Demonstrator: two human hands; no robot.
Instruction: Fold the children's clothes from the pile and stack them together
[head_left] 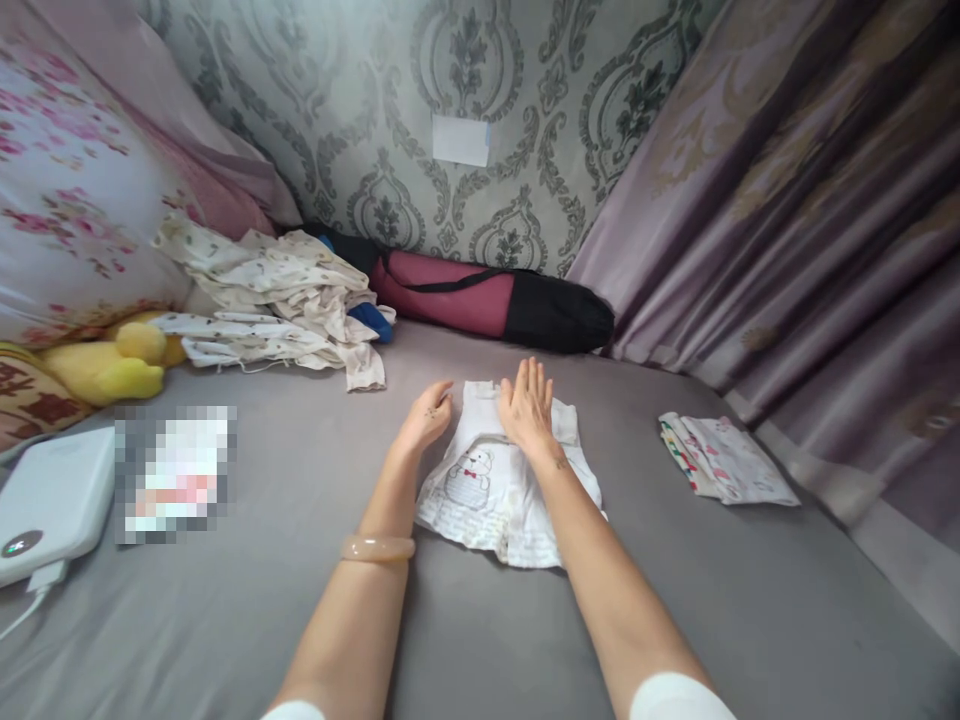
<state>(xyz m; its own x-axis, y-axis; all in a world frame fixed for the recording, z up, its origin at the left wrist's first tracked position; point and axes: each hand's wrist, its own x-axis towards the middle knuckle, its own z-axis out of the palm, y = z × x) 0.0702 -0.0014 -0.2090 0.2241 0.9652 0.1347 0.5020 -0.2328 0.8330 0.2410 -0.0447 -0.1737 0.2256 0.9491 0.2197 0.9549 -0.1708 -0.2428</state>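
Note:
A small white baby garment [536,500] with a bear print lies spread on the grey sheet before me. My right hand [528,408] rests flat on its upper part, fingers stretched out and pointing away from me. Just off the garment's upper left edge is my left hand [429,414], seen from the side, with its fingers loosely curved and no cloth visible in them. A pale bangle [377,548] circles my left forearm.
Folded printed cloths [739,460] lie at right near the curtain [697,220]. Rumpled clothes [277,290], a yellow plush toy [112,365] and a white power bank [56,490] are at left. A maroon-and-black long bag [450,295] lies along the wall.

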